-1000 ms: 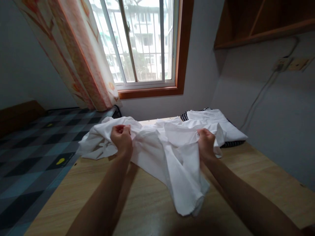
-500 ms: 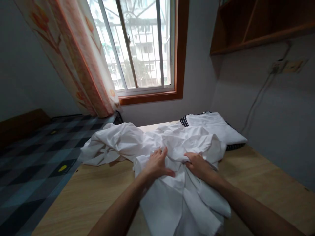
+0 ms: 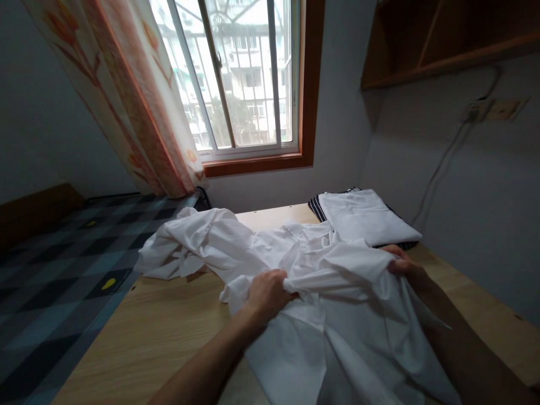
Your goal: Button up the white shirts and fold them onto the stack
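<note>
A crumpled white garment, which looks like a shirt (image 3: 312,259), lies across the wooden table, its near part hanging toward me. My left hand (image 3: 270,289) is closed around a bunched fold near the middle of the cloth. Out to the right, my right hand (image 3: 407,267) pinches the garment's edge and holds it raised. Between both hands the fabric is drawn fairly taut. At the left, a bunched part of the garment rests on the tabletop, perhaps a sleeve. Which parts of the shirt I grip is hidden in the folds.
A folded white cloth (image 3: 369,216) lies on a black-and-white striped one (image 3: 316,209) at the table's back right. The wooden table (image 3: 169,337) adjoins a bed with a checked cover (image 3: 54,292). A shelf (image 3: 447,56) hangs at upper right, above a cord (image 3: 441,163).
My right hand has moved right, pulling the cloth's edge outward and spreading it. My left hand, open on the fabric before, has closed on a fold.
</note>
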Demonstrator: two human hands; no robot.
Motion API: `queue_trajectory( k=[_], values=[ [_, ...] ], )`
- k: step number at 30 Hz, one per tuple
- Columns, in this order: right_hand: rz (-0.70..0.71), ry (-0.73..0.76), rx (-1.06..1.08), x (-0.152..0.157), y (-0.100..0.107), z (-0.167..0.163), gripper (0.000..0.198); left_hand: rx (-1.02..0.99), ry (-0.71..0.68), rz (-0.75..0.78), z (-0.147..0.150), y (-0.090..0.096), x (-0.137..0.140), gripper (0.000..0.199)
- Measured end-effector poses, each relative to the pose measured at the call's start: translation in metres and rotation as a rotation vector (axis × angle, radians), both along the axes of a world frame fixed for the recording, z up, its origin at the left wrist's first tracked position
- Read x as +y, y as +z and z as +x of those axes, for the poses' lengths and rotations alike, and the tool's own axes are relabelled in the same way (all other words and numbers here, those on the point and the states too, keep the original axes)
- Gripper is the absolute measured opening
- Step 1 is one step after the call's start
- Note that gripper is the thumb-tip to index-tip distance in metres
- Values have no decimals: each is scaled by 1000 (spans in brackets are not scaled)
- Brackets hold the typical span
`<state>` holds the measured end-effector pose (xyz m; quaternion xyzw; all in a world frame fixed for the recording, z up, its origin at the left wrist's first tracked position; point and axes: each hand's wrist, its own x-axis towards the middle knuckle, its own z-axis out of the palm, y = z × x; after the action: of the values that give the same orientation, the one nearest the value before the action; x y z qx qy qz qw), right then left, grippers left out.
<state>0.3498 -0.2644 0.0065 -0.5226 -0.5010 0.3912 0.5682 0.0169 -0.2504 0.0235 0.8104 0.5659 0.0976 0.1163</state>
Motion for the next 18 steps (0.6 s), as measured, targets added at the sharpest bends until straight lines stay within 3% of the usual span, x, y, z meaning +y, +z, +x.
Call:
queue_trajectory(
  k=[4,7,9,10,12,14,16,18],
  values=[
    [-26,45,-18,-1,5,2,46,-379,40,138,3,-7,-9,24],
    [-52,313,-140,2,13,-16,68,-776,30,280,9,-4,-21,33],
    [-27,517,-223,0,16,-40,80,-894,-89,281,13,1,-31,34],
    [-19,608,-248,-1,17,-54,77,-891,-183,248,15,4,-36,29],
    [-28,739,-245,-7,17,-81,51,-780,-341,173,17,7,-42,22],
    [-46,798,-196,-12,16,-100,25,-607,-345,138,16,7,-45,61],
    [-40,749,-123,-15,17,-110,21,-483,-256,104,14,4,-43,99],
    [11,625,-62,-18,18,-116,23,-464,-223,38,14,-2,-40,113]
  ],
)
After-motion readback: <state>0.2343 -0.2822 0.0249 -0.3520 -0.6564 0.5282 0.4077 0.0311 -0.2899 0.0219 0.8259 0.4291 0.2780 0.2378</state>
